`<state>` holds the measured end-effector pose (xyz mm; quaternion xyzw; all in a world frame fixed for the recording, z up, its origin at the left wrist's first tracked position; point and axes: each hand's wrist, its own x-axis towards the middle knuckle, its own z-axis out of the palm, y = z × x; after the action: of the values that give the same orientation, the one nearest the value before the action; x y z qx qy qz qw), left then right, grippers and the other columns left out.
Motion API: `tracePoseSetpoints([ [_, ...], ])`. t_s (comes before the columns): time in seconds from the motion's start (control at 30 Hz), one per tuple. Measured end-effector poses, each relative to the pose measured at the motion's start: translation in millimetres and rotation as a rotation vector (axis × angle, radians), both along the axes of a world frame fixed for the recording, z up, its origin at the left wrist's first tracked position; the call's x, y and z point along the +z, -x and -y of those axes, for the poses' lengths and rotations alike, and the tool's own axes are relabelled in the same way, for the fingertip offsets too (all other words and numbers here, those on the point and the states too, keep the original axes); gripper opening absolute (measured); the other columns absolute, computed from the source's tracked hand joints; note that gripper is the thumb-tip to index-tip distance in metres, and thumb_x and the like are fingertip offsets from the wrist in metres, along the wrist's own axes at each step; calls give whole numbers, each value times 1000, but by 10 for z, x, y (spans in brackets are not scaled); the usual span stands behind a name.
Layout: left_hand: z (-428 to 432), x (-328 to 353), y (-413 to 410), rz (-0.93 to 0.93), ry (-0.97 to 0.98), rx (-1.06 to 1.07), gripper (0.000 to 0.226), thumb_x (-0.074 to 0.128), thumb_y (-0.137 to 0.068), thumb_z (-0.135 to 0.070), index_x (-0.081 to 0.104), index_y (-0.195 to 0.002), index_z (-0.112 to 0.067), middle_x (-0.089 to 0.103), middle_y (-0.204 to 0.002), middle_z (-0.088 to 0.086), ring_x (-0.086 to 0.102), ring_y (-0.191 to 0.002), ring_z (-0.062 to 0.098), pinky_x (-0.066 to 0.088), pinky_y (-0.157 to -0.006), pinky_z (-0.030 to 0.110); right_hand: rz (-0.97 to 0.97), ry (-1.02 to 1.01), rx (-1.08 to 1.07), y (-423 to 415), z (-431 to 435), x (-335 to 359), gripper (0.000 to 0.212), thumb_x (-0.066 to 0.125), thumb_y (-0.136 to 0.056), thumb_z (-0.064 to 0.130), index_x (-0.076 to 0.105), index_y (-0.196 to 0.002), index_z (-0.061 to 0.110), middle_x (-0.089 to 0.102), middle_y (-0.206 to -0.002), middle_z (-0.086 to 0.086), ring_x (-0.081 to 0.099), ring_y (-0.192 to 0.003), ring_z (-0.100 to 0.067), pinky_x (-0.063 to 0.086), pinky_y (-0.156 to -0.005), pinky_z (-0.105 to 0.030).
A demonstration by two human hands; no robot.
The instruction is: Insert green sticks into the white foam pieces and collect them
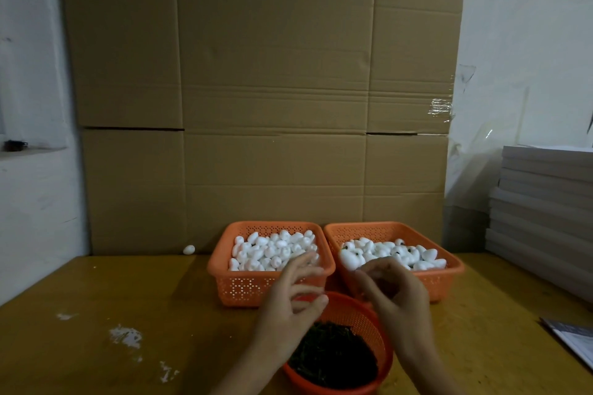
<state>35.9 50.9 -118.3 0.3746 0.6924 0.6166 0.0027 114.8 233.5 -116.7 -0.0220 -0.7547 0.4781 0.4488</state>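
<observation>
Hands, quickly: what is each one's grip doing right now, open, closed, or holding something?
Left hand: open, fingers spread, nothing visibly held.
Right hand: fingers curled; whether it holds anything cannot be told.

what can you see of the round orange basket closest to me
The round orange basket looks like plastic, its wall pierced with small holes like a sieve. It sits upright on the brown table, just in front of two rectangular orange baskets. A dark heap of green sticks fills its bottom. The left hand and right hand overlap its rim in view; whether either touches it is unclear.
</observation>
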Motion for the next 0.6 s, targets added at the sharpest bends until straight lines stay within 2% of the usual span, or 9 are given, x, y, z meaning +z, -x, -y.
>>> tracePoseSetpoints([
  [0.1, -30, -58, -18, -367, 430, 110, 20, 74, -92, -39, 66, -108, -49, 59, -116, -29, 57, -109, -8, 53, -98, 29, -25, 12, -300, 138, -278, 61, 11, 75, -91, 22, 68, -91, 32, 73, -83, 11, 72, -77, -8, 65, -72, -44],
  [0.13, -26, -81, -15, -435, 580, 78, 18, 71, -91, -48, 66, -108, -48, 55, -117, -31, 52, -114, -9, 47, -104, 34, -12, -34, -380, 218, -387, 112, 11, 74, -93, 21, 69, -95, 30, 73, -84, 13, 71, -80, -5, 64, -76, -45],
  [0.2, -9, -131, 16, -487, 763, -10, 28, 66, -87, -58, 62, -114, -55, 54, -123, -32, 46, -124, -5, 36, -110, 41, 119, -159, -433, 387, -580, 285, 15, 71, -98, 19, 72, -112, 22, 75, -102, 10, 71, -94, -9, 61, -89, -47],
  [0.3, 2, -73, 25, -440, 798, -85, 29, 66, -86, -60, 64, -115, -57, 58, -126, -34, 44, -121, -6, 30, -105, 36, 450, -350, -406, 524, -775, 503, 31, 63, -103, 17, 67, -134, 13, 71, -131, -6, 68, -116, -21, 53, -102, -44],
  [0.33, 6, -61, 29, -432, 790, -82, 27, 68, -87, -58, 65, -114, -56, 59, -126, -33, 44, -122, -6, 29, -105, 34, 472, -394, -415, 506, -766, 526, 29, 61, -104, 17, 69, -131, 15, 72, -129, -6, 68, -115, -20, 54, -100, -43],
  [0.4, 19, -61, 43, -419, 792, -58, 23, 71, -88, -52, 67, -110, -55, 62, -124, -31, 46, -125, -3, 33, -111, 39, 377, -428, -379, 401, -653, 440, 19, 60, -103, 16, 74, -117, 20, 77, -111, 2, 71, -98, -12, 57, -90, -40],
  [0.47, 6, -77, 51, -405, 802, -39, 19, 73, -87, -47, 70, -105, -52, 67, -116, -28, 52, -123, -2, 37, -114, 48, 368, -485, -225, 248, -435, 309, 15, 62, -102, 21, 73, -100, 31, 74, -91, 15, 69, -82, -2, 59, -77, -31],
  [0.53, -7, -95, 44, -402, 783, -4, 20, 73, -84, -46, 70, -104, -51, 69, -111, -25, 54, -120, 0, 40, -113, 51, 479, -625, -24, 110, -186, 196, 12, 62, -99, 31, 72, -93, 33, 72, -87, 21, 67, -83, 2, 56, -74, -23],
  [0.6, -12, -116, 74, -405, 734, 53, 24, 71, -80, -46, 69, -103, -52, 69, -107, -20, 57, -114, 1, 45, -108, 44, 550, -787, 114, 49, 4, 120, 13, 58, -94, 36, 71, -94, 31, 72, -89, 21, 67, -86, 1, 53, -75, -23],
])
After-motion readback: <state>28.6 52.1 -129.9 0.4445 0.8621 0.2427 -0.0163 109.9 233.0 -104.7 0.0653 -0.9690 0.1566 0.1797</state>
